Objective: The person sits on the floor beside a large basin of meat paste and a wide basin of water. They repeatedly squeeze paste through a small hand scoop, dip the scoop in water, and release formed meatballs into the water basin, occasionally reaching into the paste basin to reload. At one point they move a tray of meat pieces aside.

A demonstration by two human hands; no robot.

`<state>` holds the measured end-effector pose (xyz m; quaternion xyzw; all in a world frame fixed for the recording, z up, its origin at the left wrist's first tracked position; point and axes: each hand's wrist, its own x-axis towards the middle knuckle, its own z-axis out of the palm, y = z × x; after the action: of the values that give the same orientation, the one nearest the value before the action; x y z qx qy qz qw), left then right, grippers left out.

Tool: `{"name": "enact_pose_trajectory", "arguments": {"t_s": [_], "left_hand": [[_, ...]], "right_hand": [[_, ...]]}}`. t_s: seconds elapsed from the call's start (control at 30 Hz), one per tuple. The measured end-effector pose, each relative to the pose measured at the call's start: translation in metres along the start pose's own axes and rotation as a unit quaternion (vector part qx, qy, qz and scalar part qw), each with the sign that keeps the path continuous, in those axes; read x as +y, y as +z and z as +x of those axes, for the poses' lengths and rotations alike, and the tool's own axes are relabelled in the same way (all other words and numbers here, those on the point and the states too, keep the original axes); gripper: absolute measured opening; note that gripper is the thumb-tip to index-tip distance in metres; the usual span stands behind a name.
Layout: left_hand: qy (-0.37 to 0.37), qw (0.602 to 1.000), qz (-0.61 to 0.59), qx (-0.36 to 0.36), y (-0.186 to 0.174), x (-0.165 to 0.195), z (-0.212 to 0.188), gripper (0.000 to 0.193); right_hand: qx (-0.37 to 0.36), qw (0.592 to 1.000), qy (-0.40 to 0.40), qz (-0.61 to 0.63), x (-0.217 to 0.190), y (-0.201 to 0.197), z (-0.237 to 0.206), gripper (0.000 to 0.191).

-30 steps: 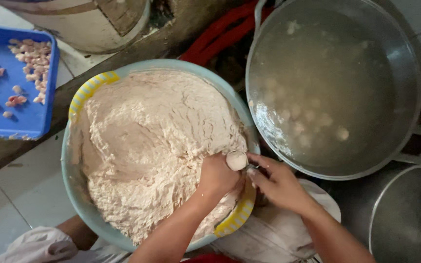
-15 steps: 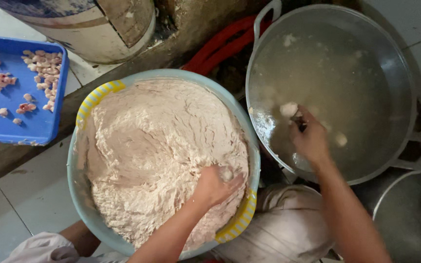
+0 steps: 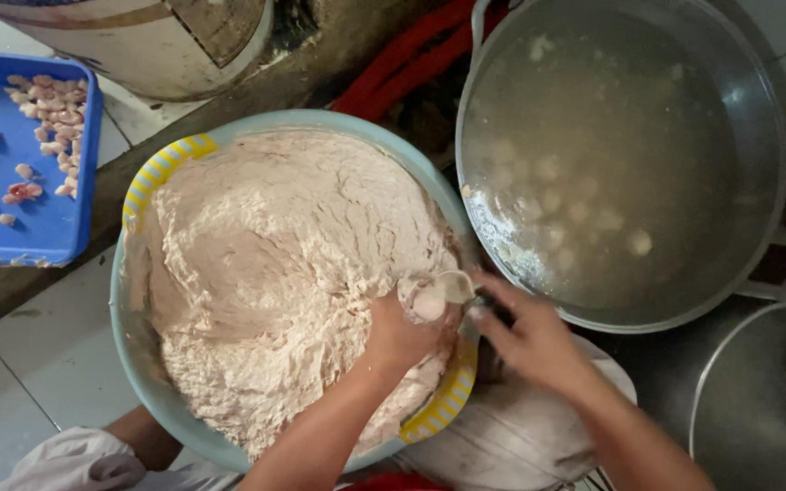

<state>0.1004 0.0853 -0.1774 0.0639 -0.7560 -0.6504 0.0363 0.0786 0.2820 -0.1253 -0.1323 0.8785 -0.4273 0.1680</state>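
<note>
A big pale-blue basin (image 3: 138,336) with yellow striped handles holds a mound of beige paste (image 3: 275,273). My left hand (image 3: 400,338) is at the basin's right rim, squeezed around a lump of the paste, which bulges out at the top of my fist (image 3: 422,300). My right hand (image 3: 531,341) is just to the right and holds a small spoon (image 3: 457,286) against that bulge. Behind my right hand stands a large metal pot (image 3: 766,136) of cloudy water with several pale balls (image 3: 634,241) floating in it.
A blue tray (image 3: 47,232) with small pink pieces lies at the left on a dark wooden plank (image 3: 256,95). A second metal pot (image 3: 748,409) is at the lower right. A white bucket (image 3: 166,45) stands at the top, with red hose-like loops (image 3: 402,64) beside it. My knee is under white cloth (image 3: 520,436).
My right hand has come back from over the water pot to my left fist at the basin's rim. The left hand has pushed up a new lump of paste.
</note>
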Motion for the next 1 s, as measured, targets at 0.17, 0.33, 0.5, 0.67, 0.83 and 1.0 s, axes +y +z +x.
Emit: {"name": "enact_pose_trajectory", "arguments": {"t_s": [0.17,0.33,0.5,0.67,0.83,1.0], "left_hand": [[-0.092,0.98,0.159,-0.074,0.0,-0.004,0.004,0.021],[-0.102,0.966,0.233,-0.047,-0.007,-0.004,0.002,0.039],[-0.158,0.956,0.246,-0.006,-0.061,-0.002,0.019,0.03],[0.098,0.782,0.515,0.337,-0.148,-0.001,0.088,0.056],[0.03,0.935,0.207,0.287,-0.156,0.026,0.158,0.049],[-0.001,0.939,0.335,0.074,-0.096,0.032,0.186,0.063]], "right_hand": [[-0.027,1.0,-0.003,0.01,-0.01,0.017,-0.002,0.048],[-0.121,0.957,0.207,0.166,-0.002,0.025,0.012,0.05],[-0.072,0.952,0.201,0.221,0.004,0.012,0.04,0.056],[0.127,0.989,0.045,0.067,-0.004,-0.045,0.096,0.024],[0.249,0.93,-0.012,-0.271,-0.018,-0.077,0.127,0.045],[0.276,0.909,-0.012,-0.312,-0.01,-0.087,0.117,0.041]]}}
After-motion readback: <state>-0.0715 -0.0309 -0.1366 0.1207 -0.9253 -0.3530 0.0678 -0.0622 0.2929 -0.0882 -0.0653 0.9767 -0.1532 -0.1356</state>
